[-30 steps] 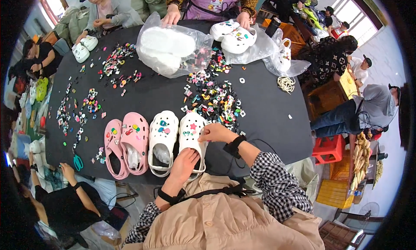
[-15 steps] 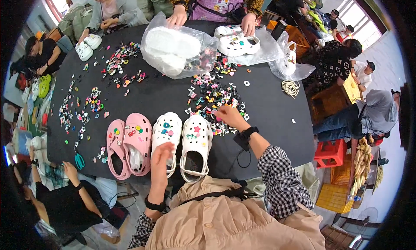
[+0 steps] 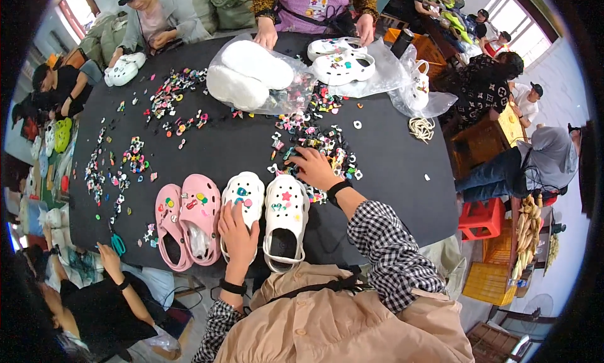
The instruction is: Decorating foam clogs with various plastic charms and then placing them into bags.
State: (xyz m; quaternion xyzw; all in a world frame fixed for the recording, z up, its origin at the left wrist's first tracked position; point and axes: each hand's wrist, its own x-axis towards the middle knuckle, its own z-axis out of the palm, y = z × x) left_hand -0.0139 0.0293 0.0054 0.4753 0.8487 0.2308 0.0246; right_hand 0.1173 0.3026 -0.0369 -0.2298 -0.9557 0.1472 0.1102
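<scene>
My left hand (image 3: 238,236) lies on the left white clog (image 3: 244,190), fingers stretched out and apart over its upper. That clog bears blue, green and pink charms. Beside it stands the other white clog (image 3: 287,202), with a pink star and smaller charms on its holed top. My right hand (image 3: 316,169) reaches over a heap of small colourful shoe charms (image 3: 330,143). Its fingers are spread, the tips next to a greenish charm (image 3: 289,153); whether they touch it I cannot tell. A pair of pink clogs (image 3: 200,202) with charms stands left of the white pair.
Across the black table (image 3: 220,152), a bag with white soles (image 3: 248,77) lies before a co-worker in a purple apron (image 3: 314,7). White decorated clogs (image 3: 343,67) rest nearby. A cord bundle (image 3: 421,129) is at the right, teal scissors (image 3: 117,243) at the left edge.
My left hand has come down onto the left white clog. My right hand has shifted left over the charms. Across the table, the co-worker's hands have drawn back from the bag and clogs.
</scene>
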